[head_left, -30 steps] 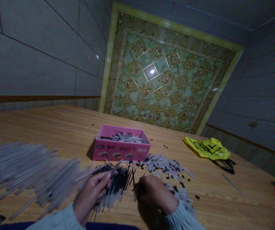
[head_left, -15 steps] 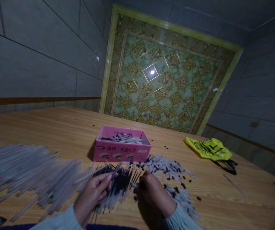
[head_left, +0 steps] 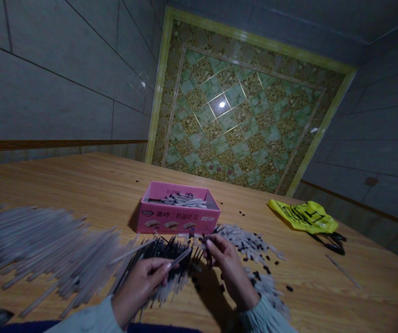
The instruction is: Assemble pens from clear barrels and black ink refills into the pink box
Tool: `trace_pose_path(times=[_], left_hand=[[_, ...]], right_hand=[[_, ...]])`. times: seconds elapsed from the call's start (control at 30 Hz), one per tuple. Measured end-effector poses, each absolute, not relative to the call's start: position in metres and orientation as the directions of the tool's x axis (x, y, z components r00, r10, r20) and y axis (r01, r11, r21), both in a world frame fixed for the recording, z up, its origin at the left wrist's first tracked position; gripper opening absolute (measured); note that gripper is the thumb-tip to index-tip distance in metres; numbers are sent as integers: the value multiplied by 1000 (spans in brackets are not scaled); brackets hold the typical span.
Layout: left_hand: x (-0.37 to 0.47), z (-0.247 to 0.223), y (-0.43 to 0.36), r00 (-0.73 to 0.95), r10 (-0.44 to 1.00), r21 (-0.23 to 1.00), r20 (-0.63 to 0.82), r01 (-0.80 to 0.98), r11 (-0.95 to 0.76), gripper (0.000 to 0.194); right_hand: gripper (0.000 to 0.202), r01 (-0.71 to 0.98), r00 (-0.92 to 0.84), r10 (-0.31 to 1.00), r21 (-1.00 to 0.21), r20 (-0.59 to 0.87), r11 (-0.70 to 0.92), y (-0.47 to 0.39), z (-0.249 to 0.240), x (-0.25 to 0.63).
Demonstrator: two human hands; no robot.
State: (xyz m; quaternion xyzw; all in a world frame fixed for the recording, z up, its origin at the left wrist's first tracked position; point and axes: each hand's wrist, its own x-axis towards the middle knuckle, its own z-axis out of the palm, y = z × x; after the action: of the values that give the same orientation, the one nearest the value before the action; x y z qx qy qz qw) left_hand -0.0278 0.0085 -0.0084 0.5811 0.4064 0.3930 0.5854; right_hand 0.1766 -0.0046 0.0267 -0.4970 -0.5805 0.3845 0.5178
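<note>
My left hand (head_left: 145, 283) is closed, pinching a slim translucent tube (head_left: 183, 256) that points up to the right. Beside it my right hand (head_left: 229, 269) is raised off the table, its thumb and fingertips together on a small dark piece (head_left: 206, 239); its exact kind is too small to tell. The two hands are apart. Beneath and between them lies a bundle of thin sticks (head_left: 167, 250) with black upper ends and pale lower ends, partly hidden by my left hand. To the right spreads a heap of small translucent and black pieces (head_left: 249, 243).
A pink box (head_left: 178, 223) holding many pale and dark sticks stands behind the hands. Many long translucent tubes (head_left: 35, 240) lie at left. At right are a yellow plastic bag (head_left: 303, 216), black handles (head_left: 331, 242) and a lone tube (head_left: 343, 270). Walls close off the table.
My right hand has lifted from the small pieces on the table and opened out toward the camera, with a dark piece at its fingertips. My left hand has lowered slightly and shifted right with the tube.
</note>
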Motion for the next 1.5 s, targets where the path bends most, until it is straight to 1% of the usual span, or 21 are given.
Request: trace_pose_path(times=[0.07, 0.13, 0.23, 0.4, 0.53, 0.63, 0.7, 0.73, 0.83, 0.9, 0.93, 1.0, 1.1, 1.17, 1.3, 1.4, 1.5], left_hand=[[-27, -7, 7, 366, 931, 1000, -14, 31, 2, 44], [-27, -6, 5, 374, 927, 999, -2, 48, -17, 41], [-27, -3, 4, 396, 918, 996, 28, 72, -61, 40], [-28, 4, 2, 437, 896, 987, 76, 94, -129, 43], [-27, 4, 0, 450, 893, 998, -6, 55, -21, 45], [-27, 5, -1, 447, 893, 999, -47, 32, 37, 45], [-27, 7, -1, 428, 903, 999, -37, 28, 27, 45], [-28, 9, -1, 416, 909, 1000, -20, 29, 9, 45], [-29, 13, -1, 398, 916, 995, 51, 55, -79, 44], [-29, 15, -1, 396, 915, 989, 80, 86, -123, 43], [-29, 16, -1, 397, 914, 985, 87, 101, -137, 43], [-30, 16, -2, 403, 911, 978, 91, 135, -157, 42], [-30, 15, -3, 400, 910, 959, 108, 198, -201, 36], [-30, 15, -3, 368, 916, 942, 157, 223, -251, 29], [-32, 12, -6, 282, 912, 911, 297, 203, -360, 18], [-32, 9, -9, 256, 889, 876, 379, 210, -434, 17], [-31, 6, -12, 237, 871, 839, 431, 251, -483, 19]], right_hand=[[31, 61, 22, 980, -978, 199, 197, -7, 28, 175], [31, 17, 1, 976, -975, 219, 219, -8, 28, 172], [29, 32, -22, 964, -964, 264, 264, -7, 26, 170], [28, 82, -33, 959, -955, 283, 284, -6, 22, 168], [23, 145, -64, 950, -939, 306, 312, -8, 20, 167], [19, 162, -112, 940, -928, 321, 336, -10, 22, 168], [20, 220, -149, 927, -902, 345, 371, -11, 25, 170], [20, 277, -164, 915, -873, 369, 402, -12, 28, 171], [16, 476, -226, 867, -726, 444, 496, -14, 34, 174], [17, 542, -267, 843, -650, 467, 532, -15, 36, 173], [17, 556, -277, 839, -634, 469, 538, -16, 36, 173], [19, 561, -272, 843, -635, 464, 531, -17, 35, 171], [23, 542, -249, 861, -673, 443, 503, -18, 33, 168], [25, 524, -247, 874, -701, 418, 483, -18, 32, 168], [25, 513, -237, 889, -727, 391, 457, -18, 30, 170], [21, 504, -199, 899, -746, 391, 436, -17, 28, 169], [19, 464, -146, 921, -797, 362, 387, -17, 25, 166]])
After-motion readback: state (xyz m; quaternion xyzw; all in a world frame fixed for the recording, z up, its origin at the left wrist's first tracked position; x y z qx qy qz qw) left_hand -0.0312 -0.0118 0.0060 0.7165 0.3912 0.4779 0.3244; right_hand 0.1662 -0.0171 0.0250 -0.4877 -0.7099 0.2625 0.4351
